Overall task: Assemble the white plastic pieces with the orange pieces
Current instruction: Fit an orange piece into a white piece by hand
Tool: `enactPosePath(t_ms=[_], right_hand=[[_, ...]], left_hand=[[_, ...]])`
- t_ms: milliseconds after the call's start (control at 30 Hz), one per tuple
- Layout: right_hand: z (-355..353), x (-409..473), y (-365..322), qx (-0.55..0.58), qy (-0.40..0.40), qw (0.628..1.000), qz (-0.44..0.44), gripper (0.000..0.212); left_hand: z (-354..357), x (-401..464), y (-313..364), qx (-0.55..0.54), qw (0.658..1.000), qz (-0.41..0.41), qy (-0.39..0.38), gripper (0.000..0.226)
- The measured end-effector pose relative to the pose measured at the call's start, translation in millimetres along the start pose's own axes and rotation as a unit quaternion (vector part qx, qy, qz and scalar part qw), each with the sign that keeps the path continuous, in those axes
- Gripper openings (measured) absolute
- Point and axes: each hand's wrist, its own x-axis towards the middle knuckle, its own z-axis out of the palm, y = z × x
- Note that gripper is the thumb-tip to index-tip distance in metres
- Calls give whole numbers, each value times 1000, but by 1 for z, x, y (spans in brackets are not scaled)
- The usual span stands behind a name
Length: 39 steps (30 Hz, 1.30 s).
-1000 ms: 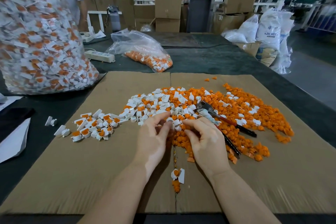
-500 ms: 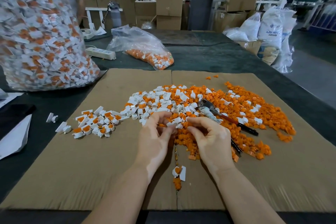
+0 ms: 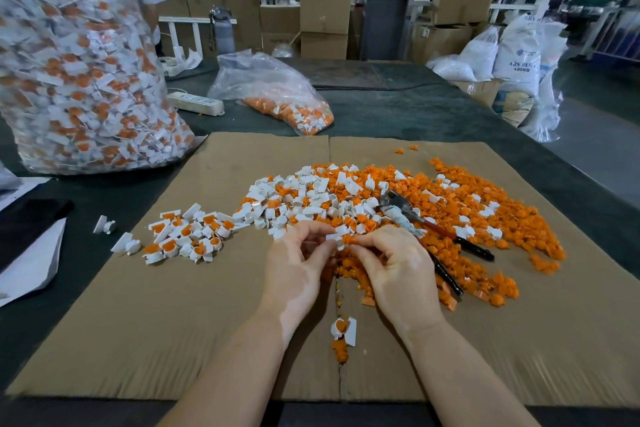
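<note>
Head camera view, looking down at a sheet of cardboard [image 3: 138,305] on a dark table [image 3: 398,111]. Both hands met at the centre, just in front of a mixed heap. The left hand [image 3: 294,274] pinched a white piece [image 3: 334,239] between thumb and fingertips. The right hand [image 3: 398,270] pinched an orange piece [image 3: 348,240] against it, so the two pieces touched. Behind the hands lay loose white pieces [image 3: 304,198], with a wide spread of orange pieces [image 3: 485,218] to the right. Pliers [image 3: 433,225] lay on the orange spread. A small pile of assembled pieces [image 3: 187,236] sat to the left. A large clear bag [image 3: 76,80] of assembled pieces stood at far left.
</note>
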Motion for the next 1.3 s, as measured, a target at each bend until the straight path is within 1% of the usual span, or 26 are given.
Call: enactPosePath(t_ms=[100, 267, 500, 767, 1067, 1133, 1233, 1300], right_hand=[[1, 0, -1, -32, 1, 999, -23, 3], [2, -1, -3, -58, -21, 997, -38, 6], [4, -1, -6, -98, -11, 995, -32, 21], [5, -2, -5, -91, -28, 995, -35, 28], [4, -1, -5, -72, -32, 996, -31, 29], [4, -2, -5, -77, -33, 996, -36, 27], [5, -2, -5, -84, -33, 995, -47, 26], [5, -2, -6, -84, -32, 995, -50, 26]], left_hand=[[-1, 0, 1, -18, 1000, -9, 5, 17], [-2, -1, 2, -24, 999, -14, 16, 15], [-3, -3, 6, -37, 999, -18, 9, 16], [-1, -5, 6, 19, 1000, -3, 17, 22], [2, -7, 7, 62, 998, 12, 10, 19], [0, -6, 6, 55, 998, 2, 5, 18], [-2, -5, 6, 7, 1000, -25, 1, 19], [-2, -5, 5, 16, 1000, -20, 2, 19]])
